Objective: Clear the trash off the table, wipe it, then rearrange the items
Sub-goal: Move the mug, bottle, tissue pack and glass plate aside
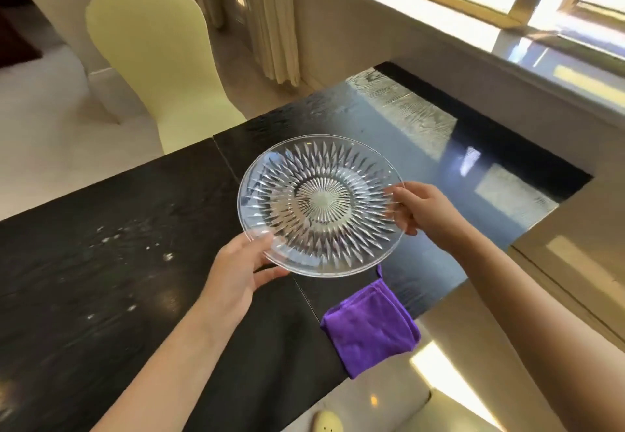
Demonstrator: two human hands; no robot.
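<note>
A clear cut-glass plate (321,205) with a starburst pattern is held level a little above the dark glossy table (101,262). My left hand (236,276) grips its near left rim, thumb on top. My right hand (422,210) pinches the right rim. A folded purple cloth (370,328) lies on the table's near right corner, hanging slightly over the edge, just below the plate.
A pale yellow chair (152,53) stands at the table's far side. A white ledge and window (473,9) run along the right. Small wet specks (135,245) show on the left tabletop. A light chair back (328,421) sits below the near edge.
</note>
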